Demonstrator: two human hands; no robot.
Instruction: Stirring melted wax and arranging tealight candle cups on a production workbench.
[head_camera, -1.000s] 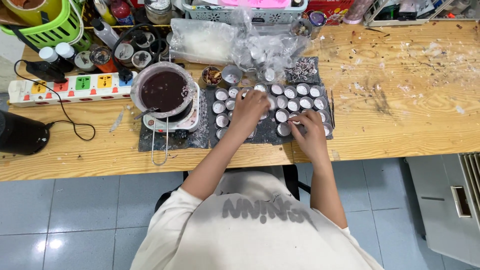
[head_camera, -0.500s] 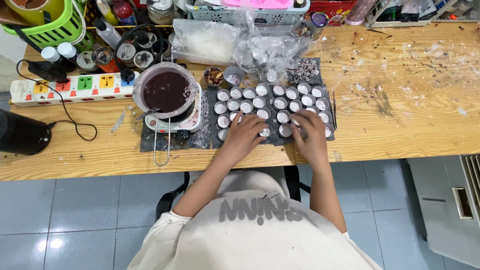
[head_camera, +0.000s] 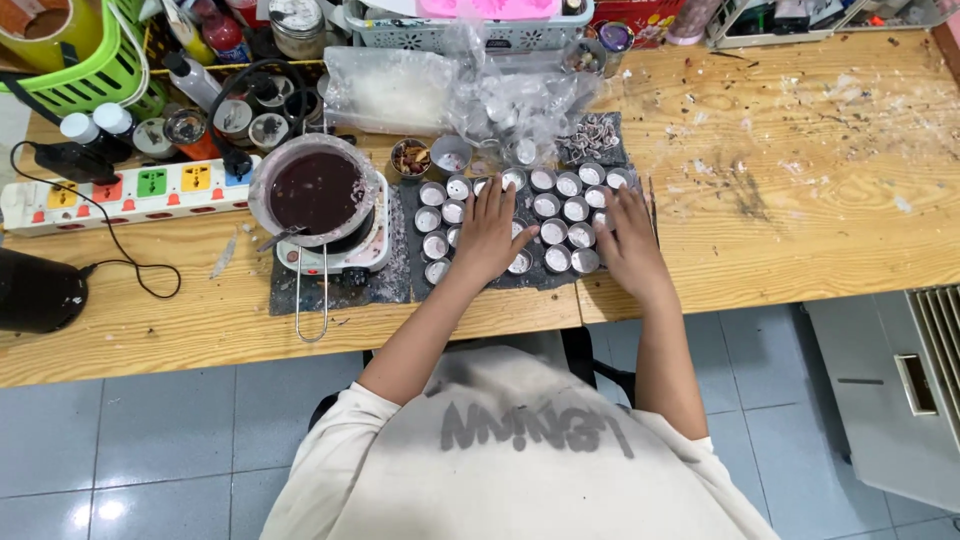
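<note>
Two hands, left (head_camera: 490, 235) and right (head_camera: 628, 245), fingers spread flat over small round metal cups (head_camera: 562, 210) on dark mat (head_camera: 385, 285).

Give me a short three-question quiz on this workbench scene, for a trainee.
1. True or false: the pot of dark liquid sits to the right of the small metal cups.
2. Which hand lies at the right end of the dark mat? A left hand, B right hand.
3. What colour is the basket at the bench's far left corner?

Key: 1 false, it sits to their left. 2 B, the right hand; the left hand covers cups nearer the middle. 3 green.
</note>
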